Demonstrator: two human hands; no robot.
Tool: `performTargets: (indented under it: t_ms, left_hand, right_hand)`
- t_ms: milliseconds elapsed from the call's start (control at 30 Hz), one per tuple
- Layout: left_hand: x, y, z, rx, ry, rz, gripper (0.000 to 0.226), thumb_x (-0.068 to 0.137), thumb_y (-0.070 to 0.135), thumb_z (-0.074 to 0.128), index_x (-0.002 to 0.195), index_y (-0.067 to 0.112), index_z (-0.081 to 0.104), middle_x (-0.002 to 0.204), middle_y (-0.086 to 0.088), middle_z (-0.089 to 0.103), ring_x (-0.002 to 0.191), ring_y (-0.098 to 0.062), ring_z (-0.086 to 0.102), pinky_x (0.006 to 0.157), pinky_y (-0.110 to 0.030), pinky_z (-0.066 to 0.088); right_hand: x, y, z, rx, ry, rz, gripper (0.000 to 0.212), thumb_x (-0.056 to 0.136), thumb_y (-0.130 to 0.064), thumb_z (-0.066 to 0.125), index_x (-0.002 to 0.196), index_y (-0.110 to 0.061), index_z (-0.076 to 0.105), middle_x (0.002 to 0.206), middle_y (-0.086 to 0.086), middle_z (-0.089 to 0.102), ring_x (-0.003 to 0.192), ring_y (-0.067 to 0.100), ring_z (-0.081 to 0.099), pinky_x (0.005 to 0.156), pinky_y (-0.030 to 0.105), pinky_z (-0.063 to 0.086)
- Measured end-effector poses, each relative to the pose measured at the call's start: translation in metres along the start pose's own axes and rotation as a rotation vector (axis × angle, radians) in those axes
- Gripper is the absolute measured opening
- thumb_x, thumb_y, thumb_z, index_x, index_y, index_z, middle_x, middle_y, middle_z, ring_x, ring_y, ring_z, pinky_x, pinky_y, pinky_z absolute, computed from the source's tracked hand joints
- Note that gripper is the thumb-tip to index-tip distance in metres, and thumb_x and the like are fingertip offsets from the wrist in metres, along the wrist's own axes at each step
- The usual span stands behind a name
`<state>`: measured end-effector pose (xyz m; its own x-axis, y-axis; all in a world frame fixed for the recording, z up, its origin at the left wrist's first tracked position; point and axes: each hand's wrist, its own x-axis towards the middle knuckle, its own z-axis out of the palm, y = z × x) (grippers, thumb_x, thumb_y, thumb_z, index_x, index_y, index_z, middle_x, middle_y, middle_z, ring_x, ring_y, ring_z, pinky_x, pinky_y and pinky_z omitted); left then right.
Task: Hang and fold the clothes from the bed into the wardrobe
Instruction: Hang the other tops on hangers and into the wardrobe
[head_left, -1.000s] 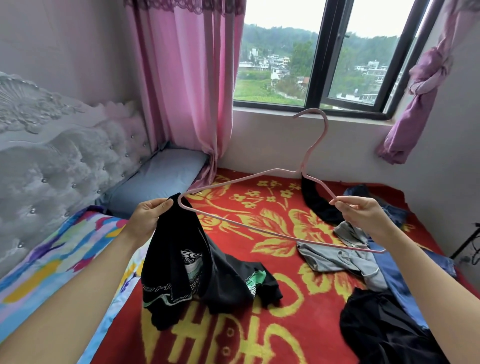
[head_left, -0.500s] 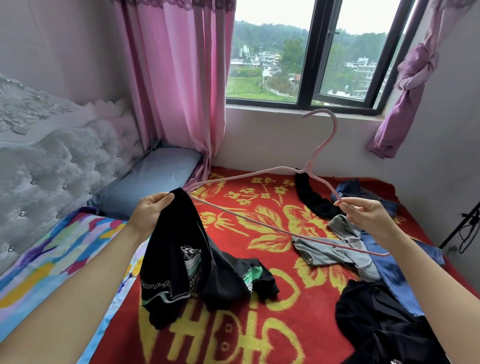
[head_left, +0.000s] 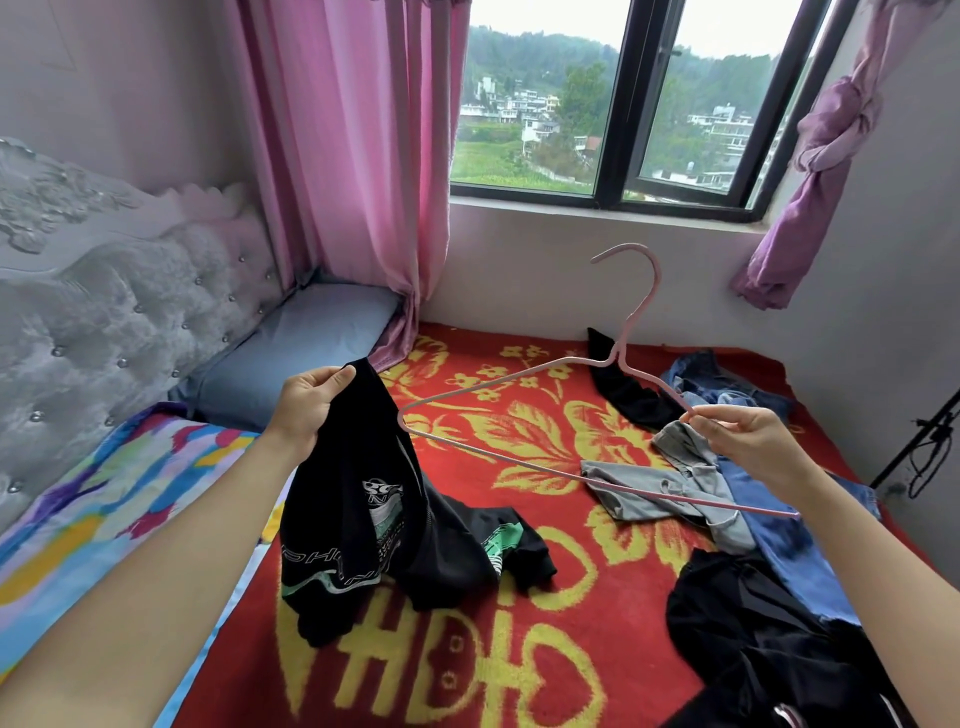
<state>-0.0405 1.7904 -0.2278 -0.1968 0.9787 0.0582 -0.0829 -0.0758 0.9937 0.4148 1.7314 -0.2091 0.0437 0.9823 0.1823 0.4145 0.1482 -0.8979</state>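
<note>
Head view showed the left hand (head_left: 311, 405) pinching the top edge of a black printed T-shirt (head_left: 363, 519), thumb over curled fingers. The shirt's upper part was lifted and its lower half lay bunched on the red floral blanket (head_left: 519, 649) of the bed. The right hand (head_left: 748, 441) pinched the right shoulder wire of a pink wire hanger (head_left: 616, 359) between thumb and fingertips. The hanger's left tip sat just beside the shirt's raised edge.

The shirt looked light, limp and likely to fold in on itself, so the neckline or hem opening seemed the best place to hold it while the hanger arm went in. The hanger appeared thin, light and springy. Held by one shoulder it would probably twist, and a grip nearer the neck would steady it.

Open air over the middle of the bed gave room to work. A grey garment (head_left: 665, 483), blue jeans (head_left: 779, 519) and a black garment (head_left: 753, 623) lay under the right arm, where the hanger's lower bar could snag. The tufted headboard (head_left: 130, 322) stood to the left and the wall under the window (head_left: 623, 104) lay ahead. No wardrobe was in view.
</note>
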Motion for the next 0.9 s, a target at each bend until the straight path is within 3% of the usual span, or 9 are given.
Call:
performTargets:
  t_ms: [100,200,233,300,367,500,600,700,900]
  left_hand:
    - [0.002,0.0,0.001,0.002,-0.002,-0.011,0.017,0.092,0.013,0.057,0.078,0.008,0.066,0.058,0.005,0.067,0.051,-0.006,0.062,0.049,-0.016,0.051]
    - [0.001,0.0,0.003,-0.006,-0.048,-0.018,0.018,0.092,0.012,0.057,0.077,0.008,0.067,0.057,0.004,0.066,0.049,-0.006,0.062,0.048,-0.016,0.051]
    - [-0.001,0.0,0.004,0.01,-0.069,-0.013,0.017,0.092,0.012,0.057,0.078,0.008,0.067,0.057,0.005,0.066,0.048,-0.006,0.061,0.047,-0.015,0.05]
    - [-0.002,0.002,0.004,0.078,-0.098,0.01,0.015,0.092,0.011,0.056,0.081,0.008,0.066,0.056,0.008,0.065,0.047,-0.002,0.06,0.047,-0.013,0.049]
    - [-0.003,0.006,0.002,0.165,-0.129,0.037,0.014,0.091,0.008,0.057,0.082,0.011,0.067,0.056,0.01,0.065,0.049,0.0,0.059,0.049,-0.012,0.048]
    - [-0.008,0.02,-0.008,0.247,-0.239,0.053,0.04,0.088,0.003,0.058,0.063,0.028,0.076,0.054,0.013,0.064,0.046,0.002,0.057,0.046,-0.008,0.042]
    - [-0.014,0.026,-0.005,0.329,-0.345,0.087,0.047,0.088,0.001,0.058,0.064,0.038,0.075,0.061,0.012,0.068,0.056,0.002,0.061,0.054,-0.009,0.047]
    - [-0.021,0.027,0.01,0.344,-0.357,0.148,0.042,0.086,0.001,0.061,0.066,0.034,0.076,0.064,0.012,0.069,0.06,0.002,0.062,0.059,-0.009,0.048]
    - [-0.028,0.047,0.039,0.404,-0.432,0.306,0.022,0.085,0.001,0.063,0.089,0.022,0.069,0.066,0.02,0.069,0.065,0.006,0.063,0.064,-0.007,0.047]
  right_hand:
    - [-0.004,-0.008,0.006,-0.053,0.002,0.006,0.022,0.057,-0.068,0.075,0.069,-0.05,0.071,0.06,-0.015,0.066,0.059,0.011,0.047,0.052,0.009,0.038]
    - [-0.005,-0.006,0.014,-0.057,0.014,-0.034,0.027,0.053,-0.073,0.072,0.069,-0.05,0.072,0.061,-0.015,0.067,0.058,0.009,0.047,0.052,0.008,0.039]
    - [-0.007,-0.012,0.02,-0.03,0.006,-0.038,0.008,0.066,-0.056,0.076,0.067,-0.049,0.072,0.06,-0.016,0.067,0.055,0.004,0.049,0.052,0.007,0.039]
    - [-0.007,-0.013,0.028,-0.002,0.001,-0.059,0.034,0.086,-0.009,0.065,0.073,-0.039,0.074,0.054,-0.017,0.065,0.049,-0.002,0.053,0.051,0.005,0.039]
    - [-0.005,-0.011,0.033,-0.012,-0.009,-0.051,0.031,0.088,0.006,0.055,0.09,-0.022,0.068,0.044,-0.013,0.058,0.04,-0.002,0.047,0.044,0.006,0.035]
    - [-0.004,-0.02,0.046,0.043,-0.089,-0.072,0.028,0.09,0.001,0.052,0.086,-0.021,0.068,0.042,-0.009,0.053,0.036,0.0,0.039,0.041,0.007,0.03]
    - [-0.001,-0.036,0.065,0.108,-0.123,-0.123,0.02,0.078,-0.028,0.066,0.067,-0.042,0.074,0.05,-0.015,0.06,0.041,-0.001,0.044,0.046,0.006,0.034]
    - [0.004,-0.033,0.091,0.015,-0.16,-0.189,0.016,0.063,-0.068,0.067,0.075,-0.057,0.069,0.071,-0.027,0.067,0.064,-0.006,0.059,0.065,0.008,0.045]
    - [-0.013,-0.034,0.158,0.096,-0.168,-0.17,0.016,0.087,-0.01,0.058,0.081,-0.024,0.064,0.054,-0.019,0.057,0.046,0.002,0.04,0.049,0.015,0.031]
